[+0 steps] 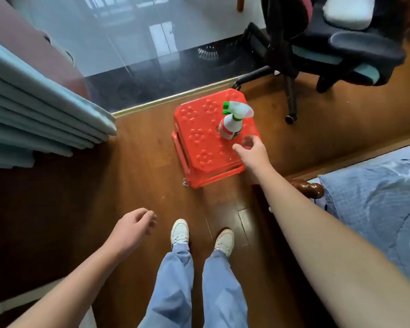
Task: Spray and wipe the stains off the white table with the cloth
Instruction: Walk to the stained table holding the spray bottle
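Note:
A white spray bottle [231,127] with a green nozzle and a red label stands upright on a red plastic stool [199,143]. My right hand [252,151] reaches over the stool's near right corner, just short of the bottle, its fingers loosely spread and holding nothing. My left hand [134,227] hangs low at the left above the wooden floor, fingers loosely curled and empty. No cloth is in view. A white edge [17,301] shows at the bottom left corner; I cannot tell whether it is the table.
Pale blue curtains [33,110] hang at the left. A black office chair [329,50] stands at the back right, its wheeled base near the stool. A bed with a blue quilt [379,204] fills the right. My feet in white shoes [180,233] stand on the floor.

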{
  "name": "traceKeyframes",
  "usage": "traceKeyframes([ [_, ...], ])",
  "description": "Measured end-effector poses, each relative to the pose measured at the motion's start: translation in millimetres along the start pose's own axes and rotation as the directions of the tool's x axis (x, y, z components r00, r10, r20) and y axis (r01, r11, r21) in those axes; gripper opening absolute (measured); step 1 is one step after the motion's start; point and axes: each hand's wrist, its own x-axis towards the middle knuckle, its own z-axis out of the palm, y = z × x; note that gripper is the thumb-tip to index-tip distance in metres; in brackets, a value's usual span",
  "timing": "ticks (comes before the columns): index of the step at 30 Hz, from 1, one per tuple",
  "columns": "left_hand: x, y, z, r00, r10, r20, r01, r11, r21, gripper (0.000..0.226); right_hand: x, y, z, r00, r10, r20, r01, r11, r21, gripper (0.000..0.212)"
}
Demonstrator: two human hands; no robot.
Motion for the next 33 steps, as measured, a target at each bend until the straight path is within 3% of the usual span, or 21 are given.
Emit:
traceKeyframes([
  [7, 53, -29, 5, 1.000, -0.023, -0.013, 0.023, 1.000, -0.016, 0.032, 94, 27, 33, 0.960, -0.256, -0.114, 0.244, 0.963, -0.113, 0.069],
  [13, 53, -47, 16, 0.996, -0.083, -0.029, 0.083, 0.996, -0.010, 0.033, 120, 24, 42, 0.892, -0.442, -0.091, 0.414, 0.882, -0.223, 0.047],
  [21, 13, -56, 19, 0.991, -0.135, -0.014, 0.135, 0.989, 0.052, 0.033, 68, 37, 28, 0.944, -0.325, -0.051, 0.303, 0.920, -0.247, 0.046],
  [28, -60, -34, 11, 0.992, -0.121, -0.024, 0.121, 0.992, 0.020, 0.032, -104, 66, -23, 0.992, -0.121, 0.045, 0.126, 0.982, -0.143, 0.049],
  [33, -123, -23, 22, 0.993, -0.100, -0.059, 0.097, 0.993, -0.064, 0.032, -215, 85, -69, 0.961, -0.177, 0.213, 0.223, 0.950, -0.219, 0.059],
])
